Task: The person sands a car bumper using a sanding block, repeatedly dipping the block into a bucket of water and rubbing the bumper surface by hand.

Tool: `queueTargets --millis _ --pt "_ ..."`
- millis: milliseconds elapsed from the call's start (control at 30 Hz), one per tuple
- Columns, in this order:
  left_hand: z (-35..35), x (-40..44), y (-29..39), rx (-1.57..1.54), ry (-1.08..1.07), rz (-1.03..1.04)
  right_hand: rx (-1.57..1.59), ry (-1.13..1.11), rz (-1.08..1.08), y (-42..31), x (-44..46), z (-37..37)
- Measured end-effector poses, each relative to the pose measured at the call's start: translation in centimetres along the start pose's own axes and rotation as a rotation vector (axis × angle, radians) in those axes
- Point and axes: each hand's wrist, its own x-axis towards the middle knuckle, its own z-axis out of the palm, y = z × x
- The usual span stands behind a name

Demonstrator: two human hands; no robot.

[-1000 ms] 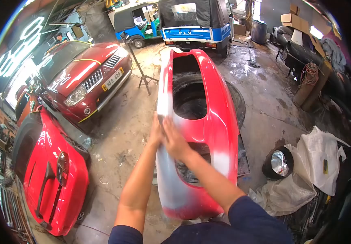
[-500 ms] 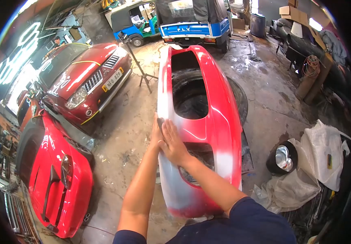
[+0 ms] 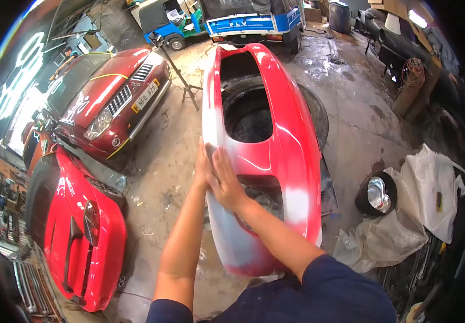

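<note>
A red car bumper (image 3: 289,121) with grey-white primer patches stretches lengthwise before me, with several openings in it. On its left, primed edge my right hand (image 3: 226,180) presses down, fingers straight and close together. Under its fingers shows the dark edge of a small piece that looks like sandpaper (image 3: 209,151); most of it is hidden. My left hand (image 3: 202,164) lies along the outer side of the same edge, fingers extended, meeting the right hand near the thumb. Whether it also touches the dark piece cannot be made out.
A tyre (image 3: 317,121) lies beneath the bumper. Left are another red bumper (image 3: 106,253), a dark red car (image 3: 108,102) and a tripod stand (image 3: 181,70). A headlight (image 3: 376,194) and white sacking (image 3: 429,188) lie right. Blue-and-white vehicles (image 3: 254,24) stand behind.
Both hands stay together on the primed edge, with only a slight shift along it. The view has tilted a little, so the bumper and surroundings sit higher in the picture.
</note>
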Motion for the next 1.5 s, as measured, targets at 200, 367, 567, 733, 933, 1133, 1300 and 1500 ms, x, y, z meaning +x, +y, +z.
queueTargets --millis 200,367,567,733,933,1133,1300,1500 --pt "-2.7 1.1 -0.8 0.684 -0.081 0.587 -0.040 0.103 0.273 5.1 13.2 2.2" --pt "-3.2 1.6 -1.6 0.861 0.031 0.589 -0.017 0.057 0.213 1.0 2.0 1.6" --pt "1.4 -2.1 1.3 0.546 -0.068 0.320 0.238 0.239 0.200 0.4 2.2 0.4" --pt "-0.5 -0.3 0.4 0.745 0.013 0.389 0.224 0.240 0.310 1.3 5.1 0.1" --pt "1.8 -2.4 1.5 0.720 0.134 0.293 0.151 0.146 0.203 -0.1 -0.6 0.0" --pt "-0.9 -0.1 0.0 0.641 0.088 0.368 0.067 0.157 0.236 2.1 4.5 -0.2" --pt "0.2 -0.8 0.5 0.748 0.190 0.280 0.044 0.184 0.183 -0.5 -2.0 -0.2" --pt "-0.3 -0.6 0.5 0.741 0.106 0.338 0.163 0.178 0.245 3.0 5.5 -0.3"
